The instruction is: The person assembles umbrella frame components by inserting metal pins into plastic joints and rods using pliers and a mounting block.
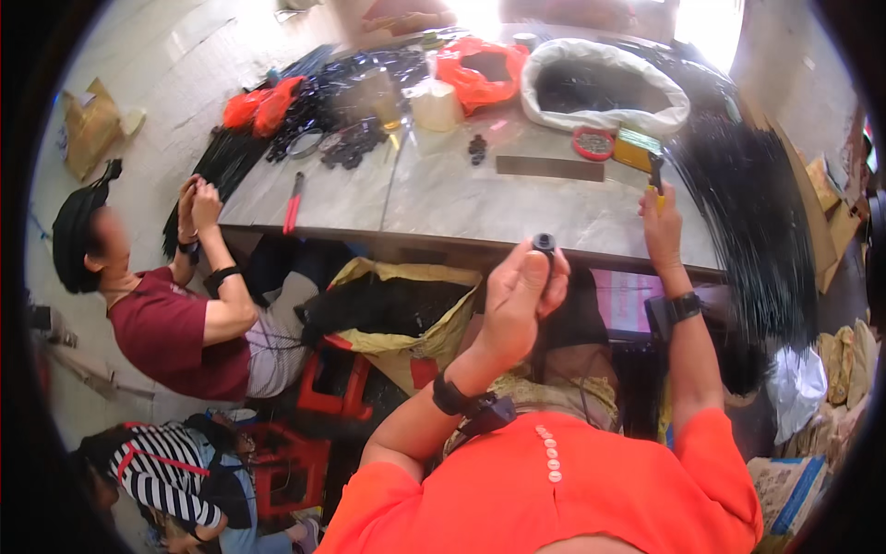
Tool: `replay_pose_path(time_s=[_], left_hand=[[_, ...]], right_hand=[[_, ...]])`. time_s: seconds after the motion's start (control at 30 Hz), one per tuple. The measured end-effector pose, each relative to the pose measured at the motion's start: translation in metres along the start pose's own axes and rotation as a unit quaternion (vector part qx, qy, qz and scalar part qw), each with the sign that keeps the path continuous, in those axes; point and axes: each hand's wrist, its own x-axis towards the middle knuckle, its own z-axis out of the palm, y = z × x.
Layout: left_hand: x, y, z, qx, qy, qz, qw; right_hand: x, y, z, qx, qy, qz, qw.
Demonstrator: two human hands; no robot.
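Observation:
In front of the table's near edge, my left hand (519, 300) is closed around a small black cylindrical piece (544, 243). Its round end, with a hole in it, points up between thumb and fingers. My right hand (663, 226) is over the table's right part, wrapped round a tool with yellow handles and a dark head, apparently pliers (656, 173). Just beyond the pliers stands a yellow box (637, 148), beside a round red tub (592, 143) of small greyish bits. A dark flat bar (550, 168) lies left of my right hand.
A white sack (604, 83) of black pieces and a red plastic bag (480, 74) stand at the back. Bundled black strands (752, 222) cover the table's right end. Red-handled pliers (293, 203) lie near a co-worker (175, 323) at left. A yellow sack (397, 314) sits below the table edge.

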Motion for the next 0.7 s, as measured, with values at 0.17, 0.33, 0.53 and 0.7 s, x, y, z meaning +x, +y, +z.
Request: replay_pose_path(time_s=[0.17, 0.33, 0.53, 0.7], left_hand=[[-0.02, -0.001, 0.011, 0.013, 0.006, 0.014, 1.0], [-0.015, 0.003, 0.001, -0.007, -0.014, 0.034, 0.999], [-0.003, -0.011, -0.008, -0.049, -0.023, 0.009, 0.998], [0.02, -0.01, -0.015, -0.029, -0.036, -0.018, 0.999]], right_hand=[[0.0, 0.017, -0.007, -0.002, 0.014, 0.019, 1.0], [0.008, 0.025, -0.009, 0.032, 0.001, 0.034, 0.999], [0.0, 0.043, -0.007, 0.054, -0.021, 0.054, 0.997], [-0.001, 0.035, -0.012, 0.12, 0.004, 0.104, 0.987]])
